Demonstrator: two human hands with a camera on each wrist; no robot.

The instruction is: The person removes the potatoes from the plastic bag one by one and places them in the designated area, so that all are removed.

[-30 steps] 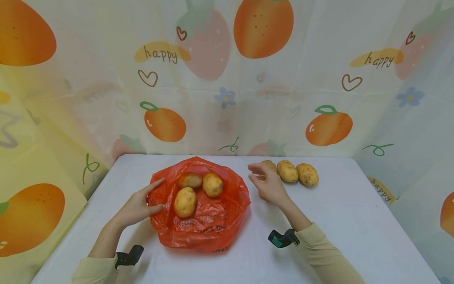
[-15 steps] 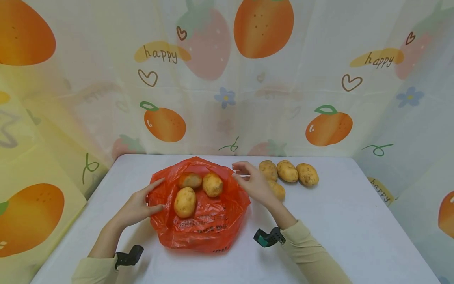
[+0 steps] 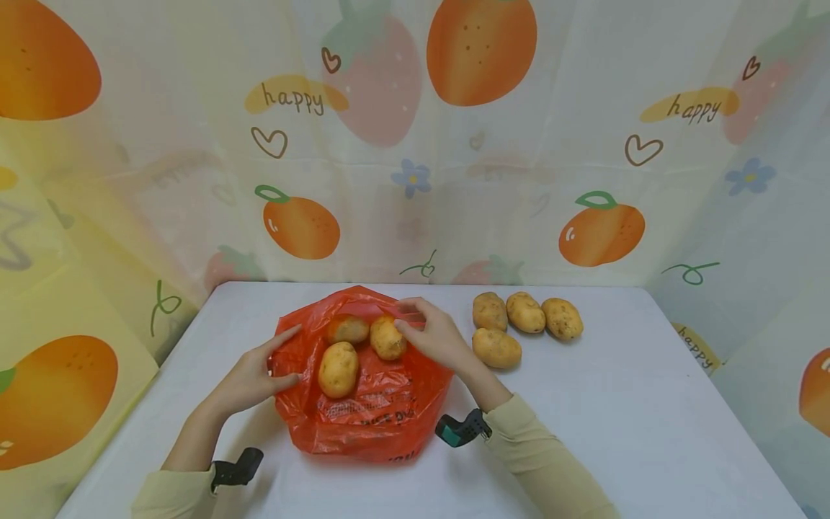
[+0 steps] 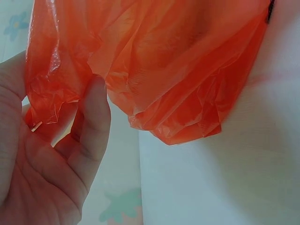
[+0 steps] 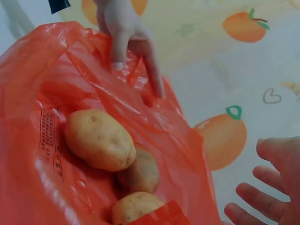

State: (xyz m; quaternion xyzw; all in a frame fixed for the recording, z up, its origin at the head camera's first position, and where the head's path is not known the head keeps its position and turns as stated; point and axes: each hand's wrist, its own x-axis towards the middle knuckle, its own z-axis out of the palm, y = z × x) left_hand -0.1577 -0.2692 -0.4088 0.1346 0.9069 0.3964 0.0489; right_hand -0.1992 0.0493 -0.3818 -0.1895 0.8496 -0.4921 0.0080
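A red plastic bag (image 3: 372, 432) stands on the table with its mouth spread wide. Inside lie a front potato (image 3: 338, 370), a brownish one (image 3: 348, 329) at the back and a third (image 3: 387, 339) on the right. My left hand (image 3: 245, 378) grips the bag's left rim; the right wrist view shows its thumb and a finger over the edge, while other fingers are partly hidden by the plastic. At the bag's right rear rim, my right hand (image 3: 436, 337) overlaps the opening, fingers apart and loosely bent, holding nothing.
Right of the bag, several potatoes lie on the white table (image 3: 622, 404): one in front (image 3: 496, 348), the others in a row behind, ending with the rightmost potato (image 3: 563, 319). A fruit-printed curtain (image 3: 480, 216) hangs behind the table.
My right hand has moved left from beside the loose potatoes to the bag's right rim, uncovering the front loose potato. My left hand and the bag have stayed in place.
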